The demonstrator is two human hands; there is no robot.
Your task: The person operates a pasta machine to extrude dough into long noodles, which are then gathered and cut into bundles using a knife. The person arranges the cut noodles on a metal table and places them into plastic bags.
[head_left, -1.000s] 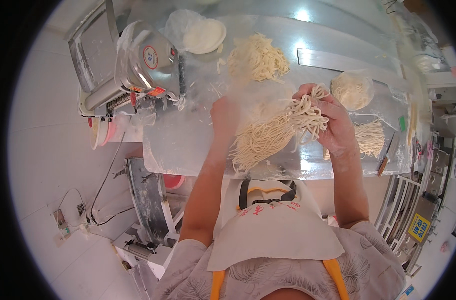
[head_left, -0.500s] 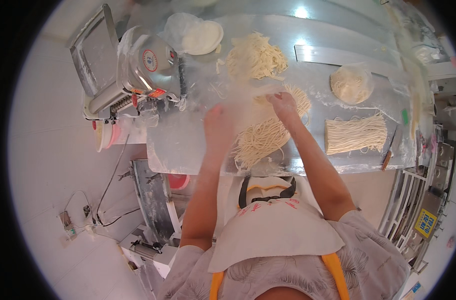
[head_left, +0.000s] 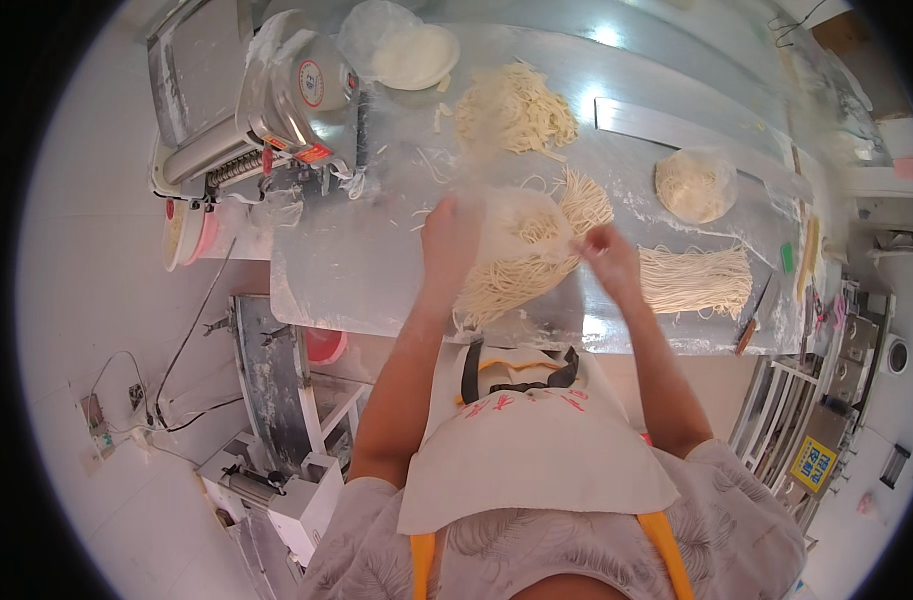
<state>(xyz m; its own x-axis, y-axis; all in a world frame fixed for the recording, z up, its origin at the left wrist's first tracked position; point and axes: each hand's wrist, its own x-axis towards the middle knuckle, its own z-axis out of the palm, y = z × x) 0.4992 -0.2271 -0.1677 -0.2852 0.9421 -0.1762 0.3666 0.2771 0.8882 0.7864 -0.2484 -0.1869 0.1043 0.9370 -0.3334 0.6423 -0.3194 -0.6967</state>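
A thin clear plastic bag (head_left: 502,222) is stretched between my two hands, low over the table. My left hand (head_left: 451,240) is closed on its left side, the fingertips partly blurred. At the other side my right hand (head_left: 611,258) pinches the bag's edge. A small clump of noodles (head_left: 539,228) shows at the bag; whether it lies inside or under the film I cannot tell. Just below and behind the bag spreads a long pile of thin fresh noodles (head_left: 512,290). Farther back sits a heap of wide flat noodles (head_left: 517,108).
A bagged bundle of noodles (head_left: 695,185) and a neat row of noodles (head_left: 695,280) lie to the right, beside a knife (head_left: 757,315). A long metal bar (head_left: 667,128) lies behind them. At left stand a steel dough machine (head_left: 297,95) and bagged round wrappers (head_left: 415,57).
My right hand has come down and to the right, spreading the bag's film wider. My left hand stays on the other side. The whole view has shifted slightly.
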